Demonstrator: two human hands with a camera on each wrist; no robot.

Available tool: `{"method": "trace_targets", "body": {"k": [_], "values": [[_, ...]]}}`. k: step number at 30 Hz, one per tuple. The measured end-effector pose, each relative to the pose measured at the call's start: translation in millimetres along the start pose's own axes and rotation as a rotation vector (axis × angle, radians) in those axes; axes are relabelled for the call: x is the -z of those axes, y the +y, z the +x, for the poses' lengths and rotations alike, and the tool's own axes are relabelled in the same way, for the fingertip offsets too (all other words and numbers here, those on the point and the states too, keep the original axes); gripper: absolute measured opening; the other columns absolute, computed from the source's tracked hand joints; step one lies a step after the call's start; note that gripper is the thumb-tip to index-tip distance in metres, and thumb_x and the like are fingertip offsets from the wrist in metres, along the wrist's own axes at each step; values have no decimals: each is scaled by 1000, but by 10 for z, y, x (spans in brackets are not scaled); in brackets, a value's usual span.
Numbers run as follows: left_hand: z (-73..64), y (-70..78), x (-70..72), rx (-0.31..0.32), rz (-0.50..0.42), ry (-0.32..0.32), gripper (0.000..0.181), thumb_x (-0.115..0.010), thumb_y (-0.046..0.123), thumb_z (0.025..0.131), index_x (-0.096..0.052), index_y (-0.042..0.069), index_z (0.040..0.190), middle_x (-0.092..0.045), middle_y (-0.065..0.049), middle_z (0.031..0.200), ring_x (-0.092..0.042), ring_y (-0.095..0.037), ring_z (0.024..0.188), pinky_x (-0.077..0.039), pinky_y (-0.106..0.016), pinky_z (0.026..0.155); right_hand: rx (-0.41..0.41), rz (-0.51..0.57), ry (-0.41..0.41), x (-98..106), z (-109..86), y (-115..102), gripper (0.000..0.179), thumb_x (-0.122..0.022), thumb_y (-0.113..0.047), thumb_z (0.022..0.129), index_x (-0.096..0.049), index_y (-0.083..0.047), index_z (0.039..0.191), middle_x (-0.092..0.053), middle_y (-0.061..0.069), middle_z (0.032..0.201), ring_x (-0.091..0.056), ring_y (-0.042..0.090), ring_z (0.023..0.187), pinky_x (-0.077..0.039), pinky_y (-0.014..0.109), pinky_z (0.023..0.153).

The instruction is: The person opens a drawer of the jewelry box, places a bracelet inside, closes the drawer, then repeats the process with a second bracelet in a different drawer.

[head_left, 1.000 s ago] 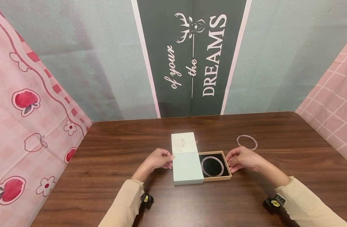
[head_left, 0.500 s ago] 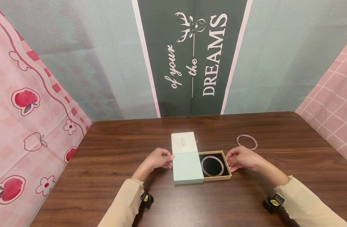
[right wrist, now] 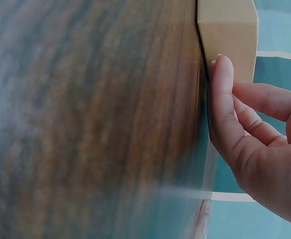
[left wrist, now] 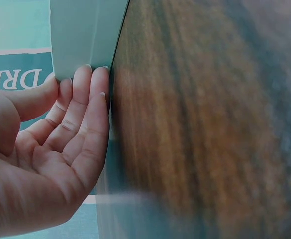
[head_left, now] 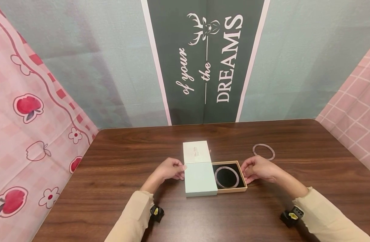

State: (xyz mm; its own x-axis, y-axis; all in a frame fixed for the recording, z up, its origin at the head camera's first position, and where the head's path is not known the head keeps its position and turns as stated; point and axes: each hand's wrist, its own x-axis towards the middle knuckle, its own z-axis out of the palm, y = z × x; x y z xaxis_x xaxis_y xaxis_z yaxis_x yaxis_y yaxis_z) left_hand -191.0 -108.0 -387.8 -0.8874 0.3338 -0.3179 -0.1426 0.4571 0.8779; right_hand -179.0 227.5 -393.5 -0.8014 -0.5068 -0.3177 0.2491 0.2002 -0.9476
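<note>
A pale mint sliding gift box (head_left: 200, 178) lies on the table, its tan drawer (head_left: 232, 191) drawn partly out to the right. Inside, on black padding, rests a pale lilac bangle (head_left: 237, 182). My left hand (head_left: 171, 169) touches the box's left side, thumb at the top edge. Its fingers lie fairly straight against the mint wall (left wrist: 85, 37) in the left wrist view. My right hand (head_left: 257, 169) rests its fingertips against the drawer's outer end, whose tan wall (right wrist: 230, 45) shows in the right wrist view. The drawer's left part is hidden under the mint cover.
A second lilac bangle (head_left: 272, 151) lies on the brown wooden table (head_left: 127, 144), just behind my right hand. A white panel with small printed lettering (head_left: 196, 152) adjoins the mint box at the back. Printed cloths (head_left: 112, 67) hang along the table's back and sides.
</note>
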Motion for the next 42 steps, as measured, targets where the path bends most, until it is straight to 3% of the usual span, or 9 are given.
{"method": "trace_targets", "body": {"k": [19, 42], "values": [[7, 8, 1, 14, -12, -3, 20, -57, 12, 90, -59, -6, 81, -63, -12, 67, -63, -20, 63, -54, -34, 63, -16, 5, -4, -2, -6, -10, 11, -49, 15, 76, -53, 11, 86, -57, 8, 69, -59, 16, 62, -54, 33, 62], [37, -18, -5, 11, -12, -4, 19, -57, 10, 91, -59, -6, 80, -62, -11, 65, -62, -18, 61, -54, -33, 61, -24, 20, 34, -52, -3, -3, 12, -48, 17, 76, -52, 12, 86, -55, 8, 68, -58, 16, 62, -54, 31, 61]]}}
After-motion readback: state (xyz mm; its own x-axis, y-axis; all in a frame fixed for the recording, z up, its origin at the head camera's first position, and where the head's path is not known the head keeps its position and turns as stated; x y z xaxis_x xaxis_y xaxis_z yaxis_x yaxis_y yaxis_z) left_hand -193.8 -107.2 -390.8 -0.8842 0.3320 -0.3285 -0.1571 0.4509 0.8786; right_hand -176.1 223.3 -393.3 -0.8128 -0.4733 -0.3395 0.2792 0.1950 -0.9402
